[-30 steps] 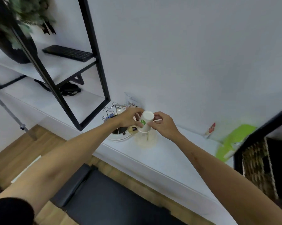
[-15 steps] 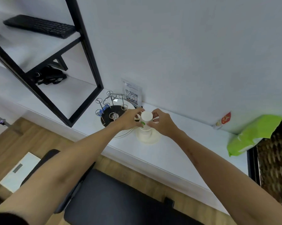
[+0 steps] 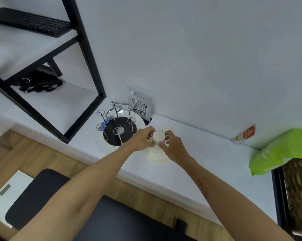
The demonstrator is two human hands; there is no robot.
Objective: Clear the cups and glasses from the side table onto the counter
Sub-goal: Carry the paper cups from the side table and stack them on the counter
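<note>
A white paper cup [image 3: 158,137] with a green mark stands bottom-up on a stack of white cups [image 3: 157,156] on the white counter [image 3: 207,162]. My left hand [image 3: 140,139] grips the cup from the left and my right hand [image 3: 172,146] pinches it from the right. Another white cup [image 3: 168,128] shows just behind my fingers. What lies under the stack is hidden by my hands.
A wire cup rack [image 3: 118,122] on a round black-and-white tray stands left of the cups, with a QR-code sign [image 3: 139,106] behind it. A black shelf frame [image 3: 87,54], a green pack [image 3: 279,153] and a small red-and-white packet [image 3: 245,134] flank the counter. A black chair [image 3: 94,214] is below.
The cup has come down onto the stack on the counter, with both hands still on it. The camera has tipped down and right, so the plant has left the view.
</note>
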